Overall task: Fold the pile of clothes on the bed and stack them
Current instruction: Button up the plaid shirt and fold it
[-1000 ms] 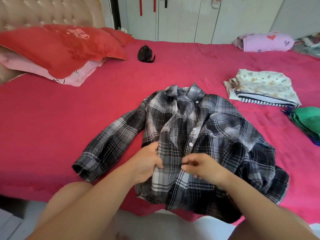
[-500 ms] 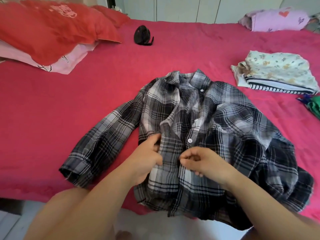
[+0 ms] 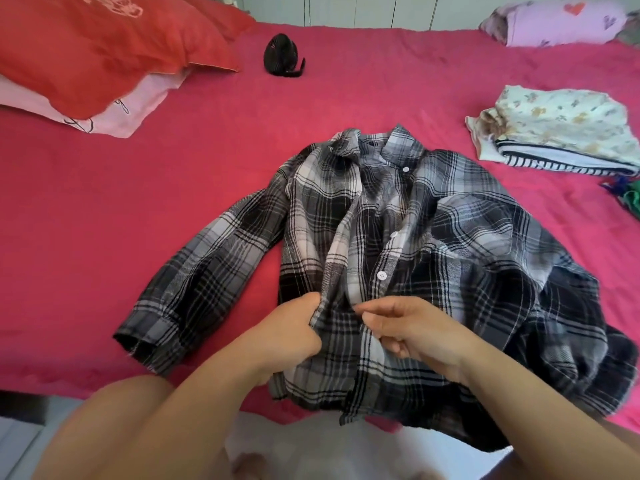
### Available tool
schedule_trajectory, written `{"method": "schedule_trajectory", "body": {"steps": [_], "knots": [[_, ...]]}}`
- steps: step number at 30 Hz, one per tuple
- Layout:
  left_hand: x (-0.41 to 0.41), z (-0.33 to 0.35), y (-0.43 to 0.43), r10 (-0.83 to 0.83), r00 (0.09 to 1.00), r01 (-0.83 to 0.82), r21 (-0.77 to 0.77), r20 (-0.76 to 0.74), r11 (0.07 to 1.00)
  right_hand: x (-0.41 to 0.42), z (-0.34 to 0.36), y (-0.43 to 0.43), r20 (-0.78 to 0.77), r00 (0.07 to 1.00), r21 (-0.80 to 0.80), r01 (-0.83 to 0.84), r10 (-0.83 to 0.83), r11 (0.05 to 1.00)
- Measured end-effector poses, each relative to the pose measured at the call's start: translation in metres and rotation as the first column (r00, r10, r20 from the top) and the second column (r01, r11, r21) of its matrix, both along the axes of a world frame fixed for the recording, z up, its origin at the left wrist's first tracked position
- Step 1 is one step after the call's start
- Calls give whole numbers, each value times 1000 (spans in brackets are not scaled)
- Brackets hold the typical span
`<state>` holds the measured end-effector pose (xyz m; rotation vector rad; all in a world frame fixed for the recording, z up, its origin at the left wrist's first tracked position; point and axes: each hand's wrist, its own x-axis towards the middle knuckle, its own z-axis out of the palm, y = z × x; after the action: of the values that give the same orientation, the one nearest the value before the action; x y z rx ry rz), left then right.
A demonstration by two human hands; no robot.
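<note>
Plaid shirt (image 3: 433, 237) spread at bed (image 3: 138, 220) near edge; left hand (image 3: 287, 337) fingers pinch one front placket, right hand (image 3: 415, 334) fingers the other. Red pillow (image 3: 104, 46) white print unreadable.

A grey-and-black plaid shirt (image 3: 433, 237) lies face up on the red bed (image 3: 156, 209), front partly open; 1 folded stack (image 3: 561, 133) sits far right.

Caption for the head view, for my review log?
Left hand and right hand pinch the front edges of the plaid shirt on the pink bed.
</note>
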<state>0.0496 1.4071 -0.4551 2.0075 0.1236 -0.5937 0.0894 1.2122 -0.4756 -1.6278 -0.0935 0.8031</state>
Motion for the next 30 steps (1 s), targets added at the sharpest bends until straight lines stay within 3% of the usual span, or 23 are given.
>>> {"method": "schedule_trajectory", "body": {"steps": [3,7,9,14,16,18,20,21,23,26,28,30], "knots": [[-1,1,-4,5,999,-3,-51,32,999,0,2,8,-92,996,-17,11,-12,1000],[-1,4,-4,15,998,-12,-59,62,998,0,4,12,-112,990,77,97,-88,992],[2,2,1,64,994,-63,-17,85,998,0,5,11,-84,986,133,154,-144,979],[6,-5,4,166,954,-212,172,249,962,-6,5,9,97,976,93,184,-193,978],[3,-4,0,201,869,-321,207,451,924,-9,6,11,133,969,98,196,-208,976],[1,-1,-5,213,684,-428,148,698,892,-11,7,12,180,959,93,204,-218,974],[-1,2,-10,167,512,-412,70,842,908,-13,7,14,254,943,68,205,-216,976],[-3,3,-13,135,473,-365,53,871,930,-15,8,16,296,932,50,204,-210,978],[-1,3,-22,132,534,-286,32,835,958,-17,7,19,393,901,-4,203,-185,979],[8,-3,-32,218,771,-301,42,598,953,-19,6,24,572,814,-131,211,-99,969],[15,-7,-34,291,848,-332,17,444,943,-20,4,25,656,754,-195,213,-34,958],[18,-10,-35,366,893,-346,-119,263,931,-20,2,26,702,712,-241,215,17,947]]}}
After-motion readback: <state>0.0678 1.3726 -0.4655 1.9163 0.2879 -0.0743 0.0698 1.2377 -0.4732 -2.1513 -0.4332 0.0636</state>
